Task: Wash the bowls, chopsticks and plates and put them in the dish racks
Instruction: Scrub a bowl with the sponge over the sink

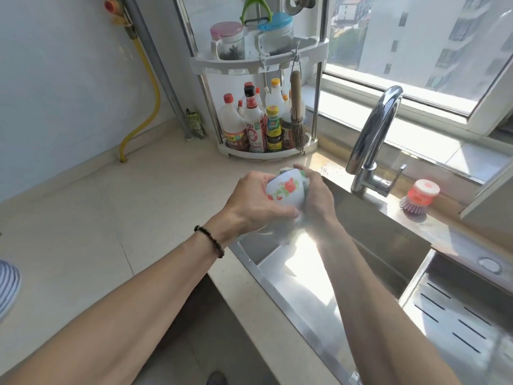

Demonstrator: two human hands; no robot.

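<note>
One bowl (283,193), two hands, one faucet (372,140), one dish brush (420,198), two jars (upper shelf).

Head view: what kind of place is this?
Most likely a home kitchen, at the sink by a window. A steel sink with a chrome faucet, a corner rack of sauce bottles, and a floral bowl held in both hands over the basin.

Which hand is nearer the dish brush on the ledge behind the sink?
Right. The right hand is at the bowl on the brush's side, over the sink's back left corner. The left hand grips the bowl's far side, farther from the dish brush.
</note>
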